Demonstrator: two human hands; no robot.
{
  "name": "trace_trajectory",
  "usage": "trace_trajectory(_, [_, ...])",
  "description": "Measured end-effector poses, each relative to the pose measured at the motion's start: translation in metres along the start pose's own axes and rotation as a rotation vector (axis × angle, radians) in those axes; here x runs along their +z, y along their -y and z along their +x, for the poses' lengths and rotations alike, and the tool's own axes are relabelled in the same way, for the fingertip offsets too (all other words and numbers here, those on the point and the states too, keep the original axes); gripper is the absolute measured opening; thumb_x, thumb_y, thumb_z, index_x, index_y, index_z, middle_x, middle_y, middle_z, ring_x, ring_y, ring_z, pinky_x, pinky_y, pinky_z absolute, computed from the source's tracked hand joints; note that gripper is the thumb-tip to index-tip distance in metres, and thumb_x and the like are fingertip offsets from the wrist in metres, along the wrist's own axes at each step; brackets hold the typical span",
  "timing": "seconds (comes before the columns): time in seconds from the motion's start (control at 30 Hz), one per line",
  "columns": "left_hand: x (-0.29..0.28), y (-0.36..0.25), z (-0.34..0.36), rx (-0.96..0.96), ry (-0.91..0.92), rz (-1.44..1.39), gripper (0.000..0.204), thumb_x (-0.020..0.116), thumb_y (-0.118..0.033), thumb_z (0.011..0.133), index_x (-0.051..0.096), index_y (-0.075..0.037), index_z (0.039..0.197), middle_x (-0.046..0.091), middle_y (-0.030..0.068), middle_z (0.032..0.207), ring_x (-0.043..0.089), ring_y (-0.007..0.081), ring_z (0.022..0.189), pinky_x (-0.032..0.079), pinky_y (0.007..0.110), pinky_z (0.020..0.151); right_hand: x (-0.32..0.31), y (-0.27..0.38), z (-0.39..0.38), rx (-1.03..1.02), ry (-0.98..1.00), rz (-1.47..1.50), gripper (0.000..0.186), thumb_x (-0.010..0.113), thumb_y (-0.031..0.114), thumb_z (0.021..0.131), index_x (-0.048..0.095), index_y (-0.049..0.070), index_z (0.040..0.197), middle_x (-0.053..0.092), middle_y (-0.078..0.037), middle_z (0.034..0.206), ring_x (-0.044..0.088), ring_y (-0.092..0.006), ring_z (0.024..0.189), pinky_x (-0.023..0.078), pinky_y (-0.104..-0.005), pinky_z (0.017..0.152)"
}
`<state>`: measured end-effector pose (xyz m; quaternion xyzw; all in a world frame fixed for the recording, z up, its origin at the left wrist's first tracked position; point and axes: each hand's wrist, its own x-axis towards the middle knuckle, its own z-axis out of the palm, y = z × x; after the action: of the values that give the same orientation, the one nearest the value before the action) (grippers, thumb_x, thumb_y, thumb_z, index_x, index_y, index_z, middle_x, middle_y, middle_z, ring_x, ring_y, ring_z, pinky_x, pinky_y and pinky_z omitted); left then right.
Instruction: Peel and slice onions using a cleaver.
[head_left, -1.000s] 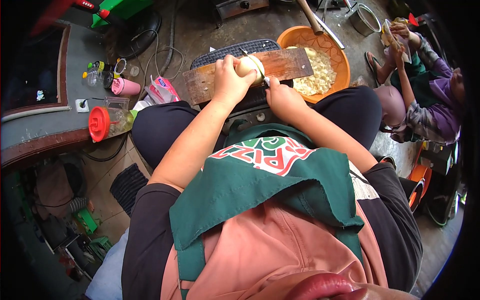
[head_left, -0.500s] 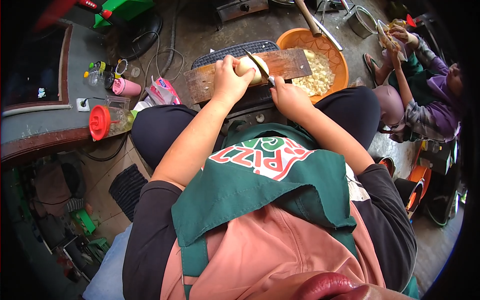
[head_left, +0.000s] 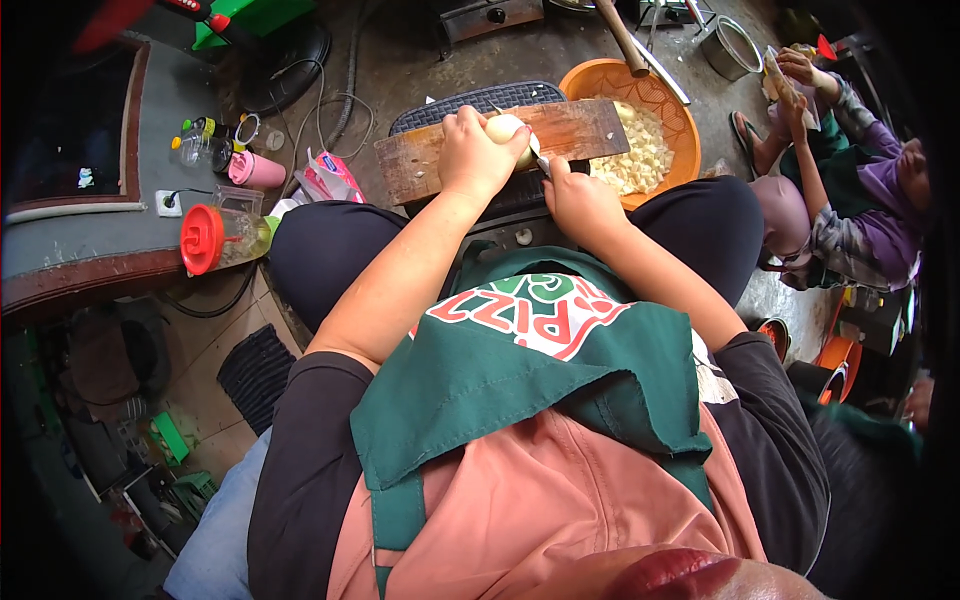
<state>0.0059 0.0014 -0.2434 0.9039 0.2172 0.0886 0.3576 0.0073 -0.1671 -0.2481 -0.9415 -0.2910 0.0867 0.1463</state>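
A peeled, pale, round vegetable (head_left: 505,127) rests on a worn wooden board (head_left: 590,125); I cannot tell its kind for certain. My left hand (head_left: 478,155) is closed around it from the left, thumb along its near side. In my right hand (head_left: 583,198) is a knife (head_left: 535,150), gripped by the handle. Its blade lies against or in the vegetable, partly hidden, and its tip shows beyond the far side. To the right, pale diced pieces (head_left: 640,165) fill part of an orange plastic basket (head_left: 685,130), whose near-left rim the board overlaps.
A dark woven-pattern tray (head_left: 440,113) lies behind the board. At left are a red-lidded blender jug (head_left: 203,240), a pink tumbler (head_left: 255,170) and bottles. A metal pot (head_left: 732,50) stands at back right, near another person (head_left: 850,200) seated and handling something.
My left hand has shifted further over the vegetable, covering more of it. The knife blade now shows less beside it. At far right, part of another person has come into view.
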Motion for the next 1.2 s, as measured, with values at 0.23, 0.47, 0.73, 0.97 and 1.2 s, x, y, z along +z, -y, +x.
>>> trace_trajectory(0.23, [0.001, 0.001, 0.001, -0.031, 0.014, 0.024, 0.061, 0.075, -0.052, 0.07, 0.049, -0.003, 0.095, 0.052, 0.0162, 0.107, 0.057, 0.0322, 0.1, 0.048, 0.04, 0.086, 0.001, -0.001, -0.003, -0.016, -0.022, 0.048, 0.022, 0.051, 0.022, 0.091, 0.044, 0.002, 0.098, 0.064, -0.02, 0.066, 0.065, -0.0392, 0.062, 0.052, -0.0493, 0.058])
trace_trajectory(0.47, [0.006, 0.013, 0.005, -0.015, -0.036, -0.083, 0.051, 0.069, -0.047, 0.079, 0.055, 0.0, 0.095, 0.055, 0.0188, 0.106, 0.057, 0.0321, 0.099, 0.047, 0.039, 0.087, -0.012, 0.003, -0.005, -0.024, -0.077, 0.141, 0.024, 0.051, 0.023, 0.092, 0.044, 0.0, 0.097, 0.064, -0.022, 0.068, 0.064, -0.0406, 0.064, 0.051, -0.0501, 0.058])
trace_trajectory(0.73, [0.001, 0.021, 0.002, 0.035, 0.009, -0.204, 0.042, 0.071, -0.033, 0.074, 0.054, 0.0, 0.094, 0.053, 0.0183, 0.103, 0.055, 0.0317, 0.097, 0.046, 0.039, 0.088, -0.02, 0.008, -0.015, -0.003, -0.046, 0.136, 0.024, 0.051, 0.022, 0.093, 0.044, 0.001, 0.099, 0.062, -0.024, 0.066, 0.063, -0.0427, 0.063, 0.05, -0.0508, 0.058])
trace_trajectory(0.97, [0.004, 0.03, 0.004, -0.016, 0.064, -0.271, 0.044, 0.073, -0.031, 0.069, 0.055, 0.0, 0.095, 0.053, 0.0173, 0.103, 0.057, 0.0301, 0.094, 0.048, 0.038, 0.086, -0.028, 0.014, -0.025, -0.019, 0.005, 0.099, 0.024, 0.051, 0.022, 0.093, 0.044, -0.001, 0.096, 0.063, -0.022, 0.066, 0.064, -0.0404, 0.063, 0.052, -0.0491, 0.059])
trace_trajectory(1.2, [0.013, 0.045, 0.011, 0.054, 0.086, -0.253, 0.036, 0.076, -0.018, 0.076, 0.055, 0.005, 0.093, 0.055, 0.0148, 0.101, 0.064, 0.0227, 0.085, 0.06, 0.032, 0.058, -0.031, 0.023, -0.013, 0.079, 0.147, 0.119, 0.022, 0.047, 0.02, 0.094, 0.044, -0.002, 0.097, 0.064, -0.024, 0.071, 0.065, -0.0414, 0.068, 0.052, -0.05, 0.063])
